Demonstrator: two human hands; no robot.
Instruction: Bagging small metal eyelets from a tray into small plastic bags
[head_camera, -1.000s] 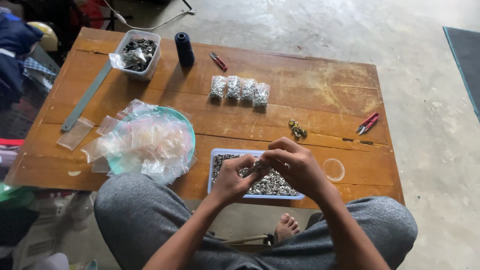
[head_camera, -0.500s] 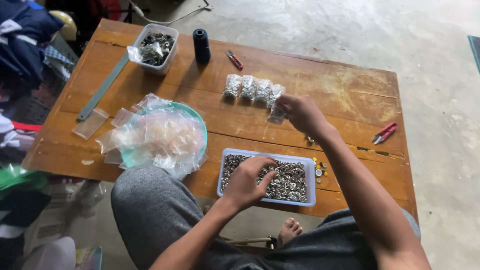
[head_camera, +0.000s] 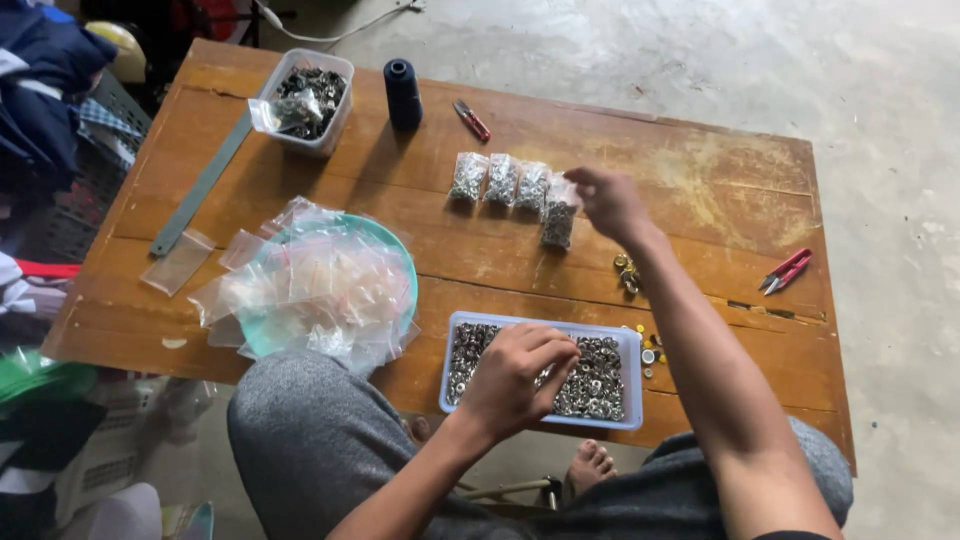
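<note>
My right hand reaches out over the wooden table and grips the top of a small clear bag of metal rings, at the right end of a row of three similar filled bags. My left hand rests with curled fingers in a pale blue tray full of small metal rings, near the table's front edge. Whether its fingers pinch any rings is hidden.
A pile of empty clear bags lies on a teal plate at the left. A clear box of dark parts, a dark thread spool, red snips, red clippers, a metal ruler and loose fasteners are on the table.
My right hand left the tray and carried a filled bag out to the end of the row. My left hand stayed at the tray and sank into the rings.
</note>
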